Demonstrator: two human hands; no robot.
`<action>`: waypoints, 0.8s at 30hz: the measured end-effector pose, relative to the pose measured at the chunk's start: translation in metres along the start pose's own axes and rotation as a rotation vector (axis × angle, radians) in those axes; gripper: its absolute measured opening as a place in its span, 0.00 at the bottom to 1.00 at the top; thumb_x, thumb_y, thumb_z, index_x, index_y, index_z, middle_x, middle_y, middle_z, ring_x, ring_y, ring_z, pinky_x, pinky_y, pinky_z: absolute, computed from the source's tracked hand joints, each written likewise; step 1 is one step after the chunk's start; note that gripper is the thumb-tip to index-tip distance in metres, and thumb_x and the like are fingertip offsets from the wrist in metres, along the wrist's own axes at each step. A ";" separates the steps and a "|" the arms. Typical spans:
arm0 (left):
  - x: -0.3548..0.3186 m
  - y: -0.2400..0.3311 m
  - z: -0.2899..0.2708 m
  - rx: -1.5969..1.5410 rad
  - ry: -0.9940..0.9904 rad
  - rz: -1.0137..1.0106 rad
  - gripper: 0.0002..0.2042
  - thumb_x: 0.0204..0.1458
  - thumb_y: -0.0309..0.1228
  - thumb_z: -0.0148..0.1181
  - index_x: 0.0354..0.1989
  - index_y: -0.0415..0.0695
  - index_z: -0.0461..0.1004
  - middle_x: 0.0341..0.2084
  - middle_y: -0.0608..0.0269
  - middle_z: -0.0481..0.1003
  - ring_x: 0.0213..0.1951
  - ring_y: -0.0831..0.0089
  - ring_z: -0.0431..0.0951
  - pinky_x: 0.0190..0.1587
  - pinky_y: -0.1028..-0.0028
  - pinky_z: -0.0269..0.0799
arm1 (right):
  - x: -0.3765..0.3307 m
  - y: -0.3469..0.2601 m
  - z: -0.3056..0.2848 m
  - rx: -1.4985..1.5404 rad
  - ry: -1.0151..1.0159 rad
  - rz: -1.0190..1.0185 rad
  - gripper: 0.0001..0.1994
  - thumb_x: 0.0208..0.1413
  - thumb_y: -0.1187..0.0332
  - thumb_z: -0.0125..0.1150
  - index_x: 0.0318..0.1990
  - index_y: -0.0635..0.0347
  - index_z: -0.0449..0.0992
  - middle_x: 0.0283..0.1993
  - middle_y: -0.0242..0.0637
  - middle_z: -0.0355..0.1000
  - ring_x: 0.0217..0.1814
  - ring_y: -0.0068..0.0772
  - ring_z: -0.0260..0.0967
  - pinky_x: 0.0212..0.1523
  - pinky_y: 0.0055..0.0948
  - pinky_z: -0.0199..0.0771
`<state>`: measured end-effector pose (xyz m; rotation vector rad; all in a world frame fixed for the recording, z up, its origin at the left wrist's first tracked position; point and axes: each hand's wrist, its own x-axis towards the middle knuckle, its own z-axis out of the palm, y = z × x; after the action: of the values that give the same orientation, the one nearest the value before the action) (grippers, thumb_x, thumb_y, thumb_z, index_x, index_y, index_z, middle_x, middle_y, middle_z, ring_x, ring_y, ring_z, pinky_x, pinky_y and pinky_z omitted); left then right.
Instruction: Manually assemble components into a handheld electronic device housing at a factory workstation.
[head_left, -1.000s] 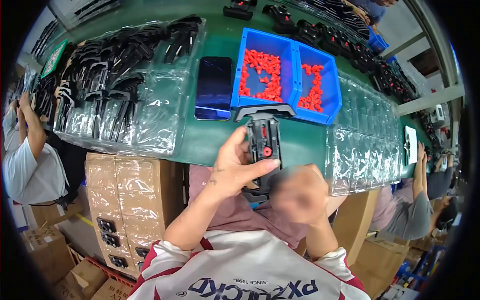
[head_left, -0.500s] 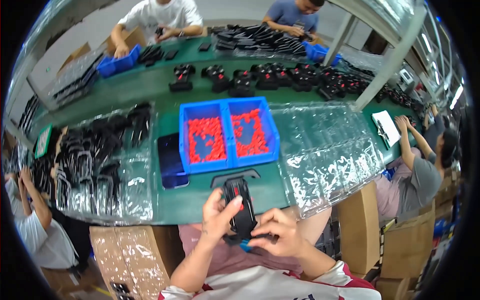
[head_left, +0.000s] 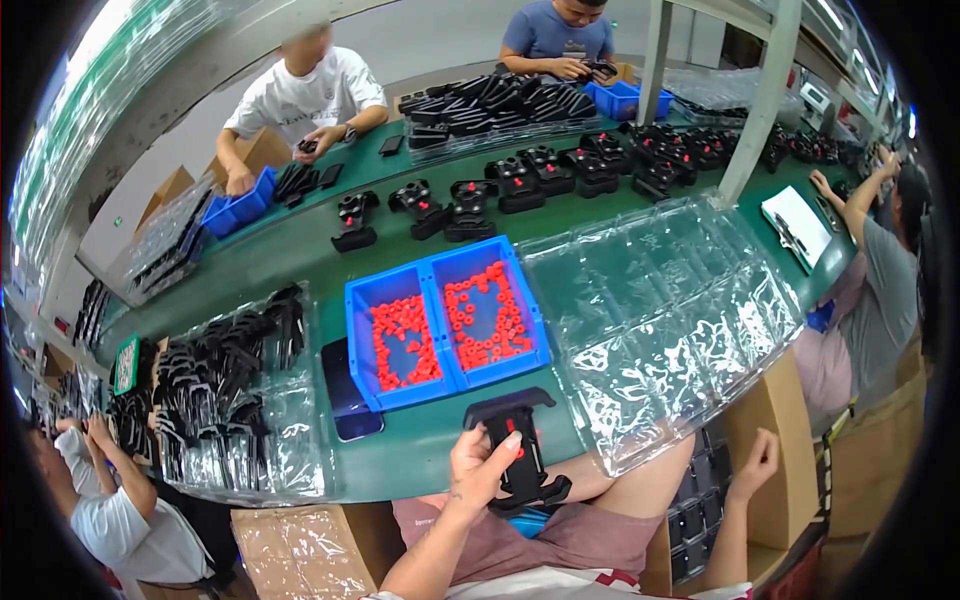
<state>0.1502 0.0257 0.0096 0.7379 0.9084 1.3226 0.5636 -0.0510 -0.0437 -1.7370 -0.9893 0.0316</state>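
In front of me, at the table's near edge, my left hand (head_left: 484, 466) grips a black phone holder (head_left: 522, 470) by its side. Its thumb lies on the front, beside small red parts. A wide jaw tops the holder and a shorter hooked jaw sits at its lower end. Away to the right, my right hand (head_left: 757, 465) is raised beside a cardboard box (head_left: 785, 440), fingers curled in, with nothing showing in them. Just beyond the holder, two joined blue bins (head_left: 455, 385) contain small red pieces (head_left: 405, 345).
Left of the bins lie a dark phone (head_left: 350, 395) and black brackets (head_left: 225, 360) on clear trays. An empty clear blister tray (head_left: 660, 320) covers the right. Finished-looking black holders (head_left: 470, 210) line the bench behind. Co-workers sit across and at both sides. A clipboard (head_left: 797, 225) lies far right.
My right hand has left the phone holder and moved right, to beside the cardboard box. The left hand still grips the holder. The whole view has shifted and tilted.
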 end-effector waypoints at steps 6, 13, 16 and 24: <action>-0.003 0.000 0.000 0.099 -0.072 -0.007 0.16 0.54 0.18 0.54 0.52 0.34 0.67 0.40 0.46 0.78 0.38 0.61 0.81 0.42 0.69 0.78 | -0.074 0.239 0.010 -0.626 -0.127 0.358 0.25 0.49 0.62 0.67 0.49 0.73 0.73 0.51 0.55 0.73 0.54 0.53 0.70 0.56 0.37 0.69; -0.002 0.009 0.007 0.187 -0.098 0.030 0.19 0.52 0.19 0.52 0.54 0.32 0.62 0.38 0.41 0.77 0.36 0.52 0.81 0.40 0.63 0.79 | -0.152 0.269 0.070 -0.841 -0.327 0.799 0.33 0.47 0.61 0.64 0.61 0.63 0.63 0.64 0.62 0.55 0.54 0.65 0.67 0.53 0.44 0.72; 0.003 0.006 -0.005 0.110 -0.114 0.032 0.18 0.52 0.18 0.52 0.53 0.32 0.63 0.39 0.40 0.76 0.38 0.52 0.81 0.40 0.63 0.79 | -0.129 0.276 0.054 -0.846 -0.469 0.809 0.31 0.47 0.63 0.64 0.60 0.63 0.64 0.63 0.62 0.56 0.54 0.65 0.67 0.53 0.45 0.72; -0.006 0.008 -0.002 0.060 -0.039 0.023 0.17 0.53 0.18 0.53 0.51 0.34 0.63 0.41 0.38 0.76 0.40 0.53 0.81 0.40 0.65 0.79 | -0.141 0.277 0.037 -0.904 -0.652 0.659 0.31 0.51 0.61 0.61 0.62 0.60 0.61 0.67 0.61 0.49 0.52 0.62 0.69 0.49 0.45 0.73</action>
<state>0.1444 0.0209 0.0166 0.8201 0.9136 1.3014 0.6186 -0.1288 -0.3419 -2.9492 -0.8755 0.7037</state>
